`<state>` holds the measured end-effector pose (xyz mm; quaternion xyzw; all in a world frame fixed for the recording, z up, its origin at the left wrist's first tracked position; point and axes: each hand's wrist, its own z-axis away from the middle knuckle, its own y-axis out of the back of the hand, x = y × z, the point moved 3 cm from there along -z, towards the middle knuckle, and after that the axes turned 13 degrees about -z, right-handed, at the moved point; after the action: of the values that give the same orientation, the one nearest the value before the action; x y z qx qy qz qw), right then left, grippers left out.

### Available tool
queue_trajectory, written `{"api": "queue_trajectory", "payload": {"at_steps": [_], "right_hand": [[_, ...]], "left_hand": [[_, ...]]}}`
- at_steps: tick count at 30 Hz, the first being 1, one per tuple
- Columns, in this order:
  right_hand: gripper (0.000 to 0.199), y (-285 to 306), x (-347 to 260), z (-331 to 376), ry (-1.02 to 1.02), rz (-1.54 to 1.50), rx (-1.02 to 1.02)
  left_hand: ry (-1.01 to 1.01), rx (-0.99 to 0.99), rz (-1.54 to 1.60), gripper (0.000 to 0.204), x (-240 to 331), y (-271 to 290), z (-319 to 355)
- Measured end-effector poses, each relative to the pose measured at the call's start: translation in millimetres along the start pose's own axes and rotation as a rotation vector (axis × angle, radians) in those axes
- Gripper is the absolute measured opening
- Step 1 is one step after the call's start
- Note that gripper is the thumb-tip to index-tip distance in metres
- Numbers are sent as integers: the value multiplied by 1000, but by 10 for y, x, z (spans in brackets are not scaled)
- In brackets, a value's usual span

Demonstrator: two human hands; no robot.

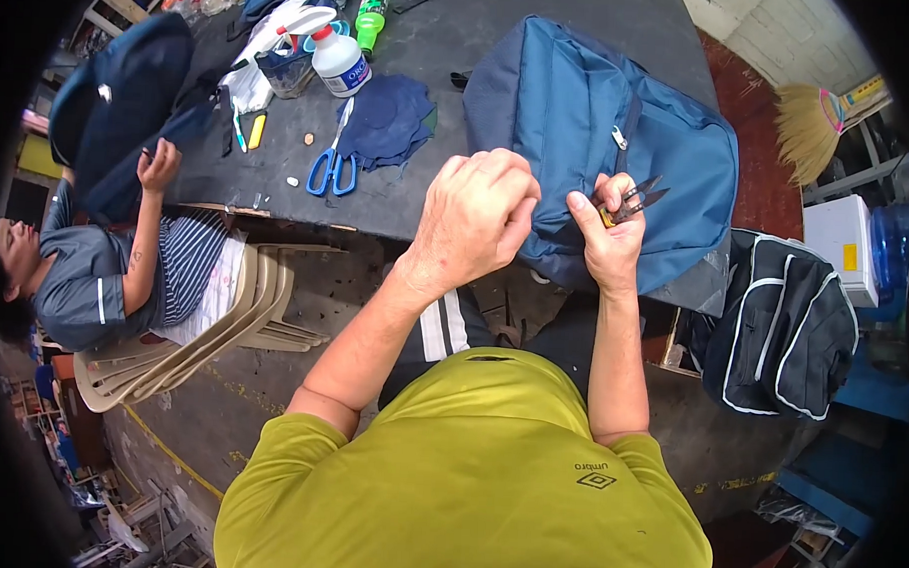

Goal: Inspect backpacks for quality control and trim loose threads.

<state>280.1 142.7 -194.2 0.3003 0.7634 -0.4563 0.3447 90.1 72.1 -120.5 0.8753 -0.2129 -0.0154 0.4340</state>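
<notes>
A blue backpack (pixel 670 141) lies on the dark table in front of me, with a zipper pull near its middle. My right hand (pixel 613 234) is closed round a pair of thread snips (pixel 642 198) over the bag's near part; their two dark blades point to the right and stand slightly apart. Just left of it, at the bag's near left edge, my left hand (pixel 477 213) is closed with its fingers curled together. Whatever those fingers may pinch is hidden or too small to make out.
Blue-handled scissors (pixel 331 170), dark blue fabric pieces (pixel 388 119), a spray bottle (pixel 339 62) and a green bottle (pixel 372 19) occupy the table's left. A co-worker (pixel 99 282) sits there handling a dark bag (pixel 130 112). A black backpack (pixel 778 325) with white piping stands right.
</notes>
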Motion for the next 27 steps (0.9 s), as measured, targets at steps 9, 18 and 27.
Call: {"api": "queue_trajectory", "payload": {"at_steps": [9,18,27], "right_hand": [[40,-119,-245,110,-36,329,41],[42,-127,11,146,-23,396,93],[45,174,6,-709,40,236,-298]], "left_hand": [[329,43,417,15,-114,-49,142],[392,14,129,23,-69,-320,125],[779,-66,1014,12,-132,-911,255]]}}
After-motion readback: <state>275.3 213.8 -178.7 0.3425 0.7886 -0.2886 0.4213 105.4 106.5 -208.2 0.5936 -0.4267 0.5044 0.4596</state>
